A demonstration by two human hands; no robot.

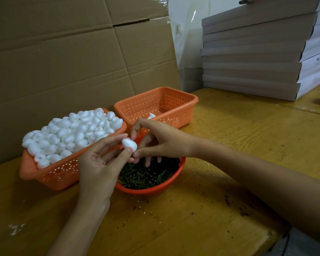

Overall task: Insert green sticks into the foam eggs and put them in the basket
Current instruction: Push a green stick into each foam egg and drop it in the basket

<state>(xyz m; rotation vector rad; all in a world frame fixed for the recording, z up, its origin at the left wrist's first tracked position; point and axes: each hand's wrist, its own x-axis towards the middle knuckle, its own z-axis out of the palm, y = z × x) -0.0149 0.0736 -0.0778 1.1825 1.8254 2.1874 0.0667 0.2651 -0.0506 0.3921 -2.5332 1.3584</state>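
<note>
My left hand (100, 163) pinches a white foam egg (129, 143) between thumb and fingertips, above the round red bowl (151, 189) of green sticks (146, 176). My right hand (155, 139) meets the egg from the right, its thumb and fingers touching the egg's end; whether it holds a stick is hidden. A heap of foam eggs (72, 132) fills the orange basket (50, 174) at the left. Behind the hands stands a second orange basket (175, 102) with one egg (151, 116) visible inside.
A large cardboard box (63, 61) rises behind the baskets. A stack of flat grey boxes (257, 56) occupies the back right of the wooden table (229, 163). White foam crumbs (15, 228) lie near the front left edge.
</note>
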